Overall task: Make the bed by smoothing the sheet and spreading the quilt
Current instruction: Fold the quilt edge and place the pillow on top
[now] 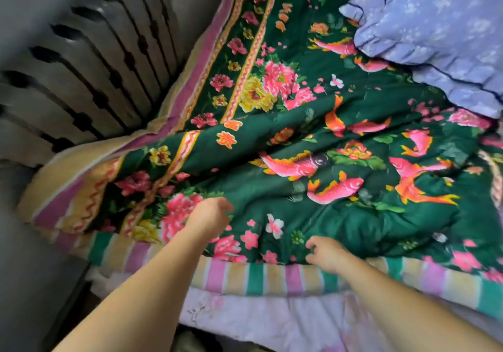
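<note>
Both hands [209, 215] over rumpled quilt [313, 123]

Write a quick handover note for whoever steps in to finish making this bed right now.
Left hand: loosely curled on the dark green fish-and-flower quilt, no clear grip.
Right hand: fingers curled at the quilt's near edge; grip unclear.
Quilt covers the bed but is rumpled with a big diagonal fold. Purple ruffled pillow lies on it at far right. Striped sheet shows along the near edge.
Left: flatten the fold, smooth the quilt, straighten the edges.
</note>
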